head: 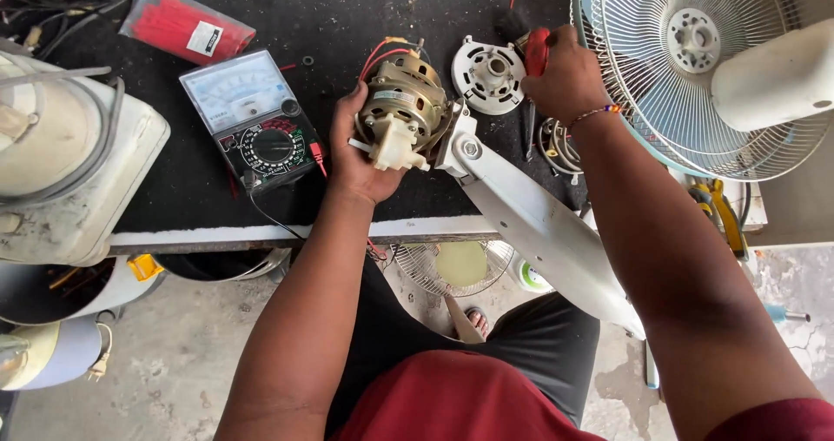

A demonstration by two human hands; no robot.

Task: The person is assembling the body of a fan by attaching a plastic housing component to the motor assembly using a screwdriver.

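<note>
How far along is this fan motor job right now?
Done: the fan motor is bare, its round white cover plate lying apart on the black mat, and the wire fan guard is set aside at right. In hand: the left hand grips the motor on the white stand arm; the right hand holds a red-handled screwdriver. Left: the cover plate and guard remain off.
</note>
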